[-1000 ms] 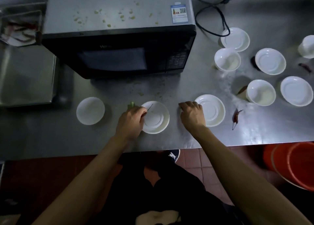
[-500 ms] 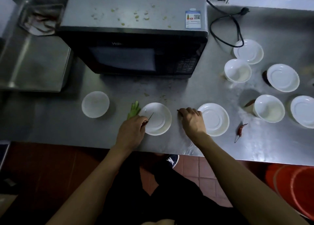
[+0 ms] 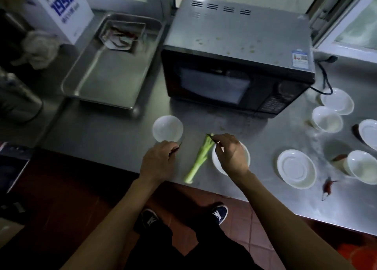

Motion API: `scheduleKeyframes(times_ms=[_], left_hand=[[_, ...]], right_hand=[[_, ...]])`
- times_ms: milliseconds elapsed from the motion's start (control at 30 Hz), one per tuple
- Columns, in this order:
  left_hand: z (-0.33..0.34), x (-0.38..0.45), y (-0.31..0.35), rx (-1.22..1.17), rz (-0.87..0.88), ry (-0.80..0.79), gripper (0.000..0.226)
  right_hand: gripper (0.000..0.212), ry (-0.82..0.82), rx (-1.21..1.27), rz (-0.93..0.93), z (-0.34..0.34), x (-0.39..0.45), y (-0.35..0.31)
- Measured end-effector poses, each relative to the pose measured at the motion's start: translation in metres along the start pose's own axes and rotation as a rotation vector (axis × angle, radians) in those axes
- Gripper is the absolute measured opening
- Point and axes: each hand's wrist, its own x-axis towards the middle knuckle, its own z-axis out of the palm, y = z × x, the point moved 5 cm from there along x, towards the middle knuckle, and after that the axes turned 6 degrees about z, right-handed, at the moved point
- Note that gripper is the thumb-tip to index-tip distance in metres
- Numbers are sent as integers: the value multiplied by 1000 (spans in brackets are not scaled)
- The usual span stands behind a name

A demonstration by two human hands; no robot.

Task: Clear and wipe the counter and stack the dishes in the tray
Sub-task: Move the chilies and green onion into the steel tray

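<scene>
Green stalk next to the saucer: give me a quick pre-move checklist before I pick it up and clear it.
1. Green stalk reachable, lying free on the counter: ok.
2. Right hand free to grab it: not ok, it pinches a thin dark scrap.
3. Left hand free: not ok, it also pinches a small dark scrap.
4. Saucer under the right hand clear of scraps: cannot tell, the hand hides it.
5. Metal tray has bare room for dishes: ok.
6. Red chili still on the counter to clear: not ok.
</scene>
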Motion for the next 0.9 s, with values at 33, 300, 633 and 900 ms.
scheduleKeyframes(times_ms=[33,300,633,900], left_hand=[[-13,-4,-12,2,6,12,24],[-111,-30,-111,-26,9,117,17],[-176,-27,-184,3,-33,208,16],[-192,34,-208,33,32,192,21]], right_hand=[[36,-12,8,-26,8,1,-18],[36,-16,27,-105,63,6,-151],[28,-47,40,-178,107,36,-232],[30,-56,93,-209,137,92,-244]])
